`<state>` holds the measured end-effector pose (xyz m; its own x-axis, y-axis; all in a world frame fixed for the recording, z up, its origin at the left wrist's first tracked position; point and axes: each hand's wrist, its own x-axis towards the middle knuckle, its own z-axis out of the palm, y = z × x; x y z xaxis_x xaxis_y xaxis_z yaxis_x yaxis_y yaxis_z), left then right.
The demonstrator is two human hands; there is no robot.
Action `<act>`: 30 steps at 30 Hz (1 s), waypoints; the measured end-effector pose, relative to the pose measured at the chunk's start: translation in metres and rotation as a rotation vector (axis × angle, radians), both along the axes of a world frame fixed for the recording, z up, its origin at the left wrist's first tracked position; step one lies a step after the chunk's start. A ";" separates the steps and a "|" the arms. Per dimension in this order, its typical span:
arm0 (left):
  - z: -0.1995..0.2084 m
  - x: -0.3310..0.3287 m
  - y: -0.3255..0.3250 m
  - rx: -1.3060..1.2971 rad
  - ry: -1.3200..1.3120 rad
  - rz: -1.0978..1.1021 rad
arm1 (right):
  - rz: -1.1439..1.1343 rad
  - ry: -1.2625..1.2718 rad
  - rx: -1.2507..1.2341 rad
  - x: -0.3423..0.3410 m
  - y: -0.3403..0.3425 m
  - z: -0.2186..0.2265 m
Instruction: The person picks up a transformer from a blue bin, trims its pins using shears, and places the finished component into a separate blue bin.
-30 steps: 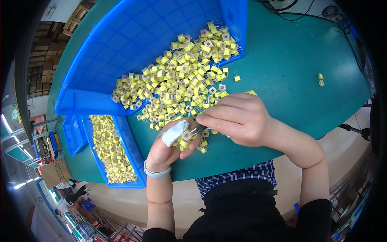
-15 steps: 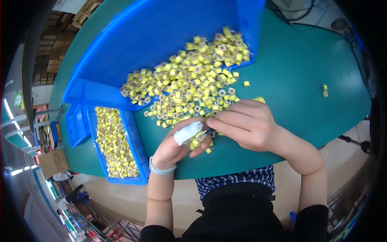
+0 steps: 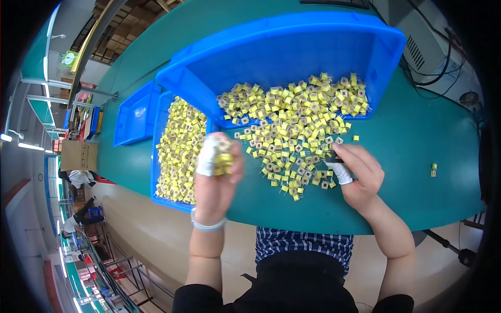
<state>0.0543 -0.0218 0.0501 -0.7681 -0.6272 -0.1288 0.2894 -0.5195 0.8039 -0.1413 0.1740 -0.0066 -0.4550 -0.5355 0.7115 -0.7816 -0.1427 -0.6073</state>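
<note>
My left hand (image 3: 213, 190) is curled around several small yellow coil components (image 3: 224, 160), blurred by motion, beside the right wall of the smaller blue bin. White wrapping covers its thumb. My right hand (image 3: 366, 180), also with a white-wrapped thumb, pinches a short dark tool (image 3: 333, 157) at the right side of the loose pile; its tip is hard to make out. That pile of yellow components (image 3: 284, 151), with brown centres and thin metal pins, spills onto the green table from a large blue bin (image 3: 271, 55) lying tipped toward me.
The smaller blue bin (image 3: 154, 175) at left holds many of the same components. Behind it lies a shallow blue tray (image 3: 136, 117). Stray components (image 3: 433, 170) sit at the right of the green table (image 3: 407, 198). Cables (image 3: 430, 78) and a pale box-shaped device (image 3: 424, 44) stand back right.
My hands have parted. The left has moved away leftward with its components, toward the smaller bin; the right stays by the pile with the dark tool. The whole view has shifted.
</note>
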 end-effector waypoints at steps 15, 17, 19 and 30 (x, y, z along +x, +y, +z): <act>0.017 0.080 -0.124 -1.123 -0.850 0.531 | 0.003 -0.283 -0.020 0.004 -0.002 -0.002; 0.025 0.062 -0.093 -1.216 -0.877 0.539 | -0.018 -0.339 -0.019 0.004 -0.005 -0.002; 0.028 0.044 -0.063 -1.332 -0.804 0.427 | -0.042 -0.392 -0.017 0.003 -0.005 0.001; -0.021 -0.069 0.013 -1.772 -0.762 -0.049 | -0.097 -0.590 -0.003 -0.003 -0.010 -0.005</act>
<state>-0.0142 -0.0084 0.0288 -0.8842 -0.3828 0.2677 -0.3110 0.9100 0.2741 -0.1440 0.1642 -0.0121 -0.8203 -0.4702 0.3257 -0.3223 -0.0905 -0.9423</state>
